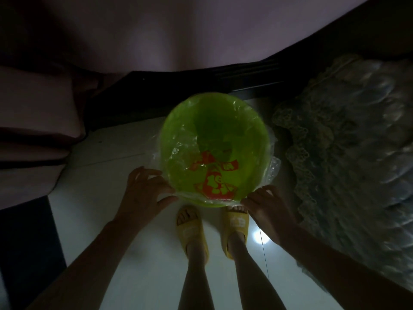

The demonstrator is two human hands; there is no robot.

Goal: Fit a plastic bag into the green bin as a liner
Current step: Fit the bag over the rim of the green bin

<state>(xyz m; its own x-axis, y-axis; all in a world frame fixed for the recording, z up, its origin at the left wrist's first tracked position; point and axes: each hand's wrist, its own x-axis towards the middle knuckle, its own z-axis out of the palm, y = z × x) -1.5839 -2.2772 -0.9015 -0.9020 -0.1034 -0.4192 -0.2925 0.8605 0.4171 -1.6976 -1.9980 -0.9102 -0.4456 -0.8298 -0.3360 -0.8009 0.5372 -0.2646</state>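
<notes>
While a person stands over it in a dim room, the green bin sits on the pale tiled floor, just ahead of two feet in yellow slippers. A clear plastic bag with red printing lies inside the bin, its film spread across the inner wall and its edge folded out over the rim, bunching loosely on the right side. The left hand rests at the near-left part of the rim, fingers spread and curled, thumb extended toward the bag's edge; whether it grips the film cannot be told. The right hand is at the near-right part of the rim, its fingertips pressed together on the bag's folded edge. A frilled, lace-trimmed bed cover hangs at the right of the bin. At the left stand pale cushioned pieces of furniture, and a pinkish wall rises behind. A round glare of light reflects off the floor beside the right foot.
</notes>
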